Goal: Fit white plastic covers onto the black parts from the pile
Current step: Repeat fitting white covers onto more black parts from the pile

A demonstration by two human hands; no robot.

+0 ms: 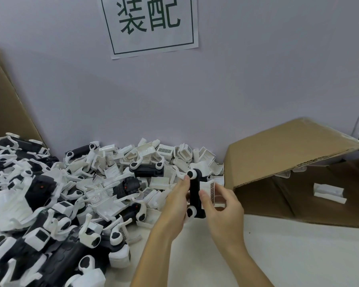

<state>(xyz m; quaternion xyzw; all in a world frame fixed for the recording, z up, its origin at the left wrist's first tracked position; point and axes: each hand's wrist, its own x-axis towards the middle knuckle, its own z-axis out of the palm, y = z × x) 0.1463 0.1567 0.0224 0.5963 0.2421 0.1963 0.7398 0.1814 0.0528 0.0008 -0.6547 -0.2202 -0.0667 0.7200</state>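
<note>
Evenly and softly lit from above, without glare. Faint shadows under the tilted brown cardboard box. Slightly soft throughout, blurrier left of that box, with wide-angle bending toward the edges.

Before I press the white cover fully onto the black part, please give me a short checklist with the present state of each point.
1. Left hand holds the black part: ok.
2. Right hand holds the white cover: ok.
3. Cover lies against the part's side: ok.
4. Cover fully seated: cannot tell.
5. Fingers out of the joint: cannot tell.
6. Cardboard box lies open on the right: ok.
</note>
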